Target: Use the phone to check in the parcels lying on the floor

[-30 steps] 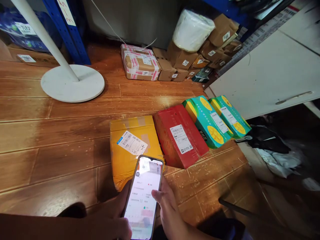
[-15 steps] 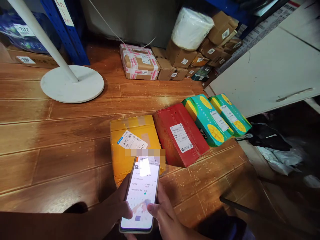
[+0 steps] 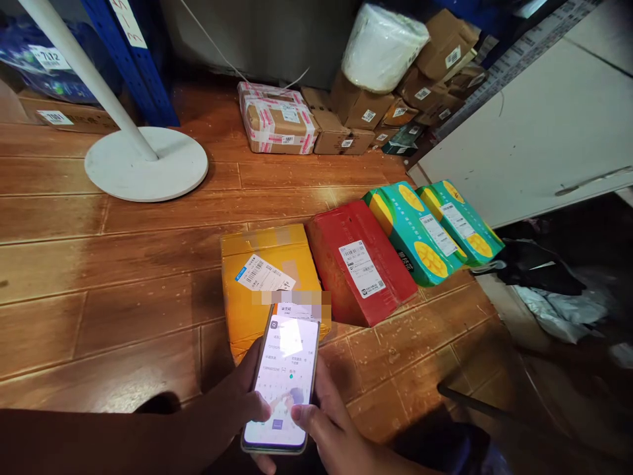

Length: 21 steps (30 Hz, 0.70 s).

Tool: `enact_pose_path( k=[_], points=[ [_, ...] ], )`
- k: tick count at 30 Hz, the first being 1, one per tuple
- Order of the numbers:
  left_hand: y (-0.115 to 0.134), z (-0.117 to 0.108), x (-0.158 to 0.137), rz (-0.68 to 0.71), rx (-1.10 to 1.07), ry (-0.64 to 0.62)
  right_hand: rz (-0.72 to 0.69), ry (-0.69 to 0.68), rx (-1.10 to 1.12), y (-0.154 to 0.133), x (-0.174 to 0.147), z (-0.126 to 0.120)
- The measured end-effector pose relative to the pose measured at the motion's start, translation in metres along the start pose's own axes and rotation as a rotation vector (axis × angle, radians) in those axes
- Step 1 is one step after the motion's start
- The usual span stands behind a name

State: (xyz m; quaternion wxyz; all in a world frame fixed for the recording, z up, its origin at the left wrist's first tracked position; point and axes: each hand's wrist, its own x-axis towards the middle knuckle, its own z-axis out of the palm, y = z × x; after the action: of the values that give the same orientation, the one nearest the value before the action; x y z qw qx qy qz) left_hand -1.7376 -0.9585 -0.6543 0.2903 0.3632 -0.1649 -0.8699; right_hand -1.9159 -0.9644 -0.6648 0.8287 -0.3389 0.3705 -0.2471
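Observation:
A lit smartphone [image 3: 283,389] is held upright between both hands, low in the middle of the head view. My left hand [image 3: 247,392] wraps its left side, with the thumb over the lower screen. From the right, my right hand [image 3: 329,415] grips the other edge, its thumb also on the glass. Most fingers are hidden behind the phone. Just beyond it lies a yellow carton [image 3: 267,247] with a white shipping label [image 3: 264,273]; the phone covers its near corner. A red carton [image 3: 336,231] with a label stands against the yellow one's right side.
Two teal mango boxes [image 3: 390,211] lie right of the red carton. Stacked brown parcels [image 3: 341,125] and a white wrapped roll [image 3: 383,53] stand at the back. A white round stand base [image 3: 148,175] is at left, a pale cabinet [image 3: 534,125] at right, plastic bags [image 3: 554,310] below.
The view has shifted a little, so the boxes sit slightly higher and further right. My left thumb has moved inward across the screen, closer to the right thumb. Both hands keep hold of the phone.

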Motion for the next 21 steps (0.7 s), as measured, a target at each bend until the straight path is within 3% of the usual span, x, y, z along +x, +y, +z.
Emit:
enact_pose_path(
  k=[8, 15, 21],
  points=[
    [0.0, 0.0, 0.002, -0.013, -0.096, -0.024, -0.052, -0.276, 0.136, -0.01, 0.005, 0.007],
    [-0.014, -0.002, 0.005, 0.049, -0.041, 0.019, 0.037, -0.052, -0.003, 0.0, -0.004, -0.002],
    [-0.017, -0.003, 0.005, 0.064, -0.047, 0.016, -0.031, -0.069, 0.026, -0.003, 0.003, 0.011]
  ],
)
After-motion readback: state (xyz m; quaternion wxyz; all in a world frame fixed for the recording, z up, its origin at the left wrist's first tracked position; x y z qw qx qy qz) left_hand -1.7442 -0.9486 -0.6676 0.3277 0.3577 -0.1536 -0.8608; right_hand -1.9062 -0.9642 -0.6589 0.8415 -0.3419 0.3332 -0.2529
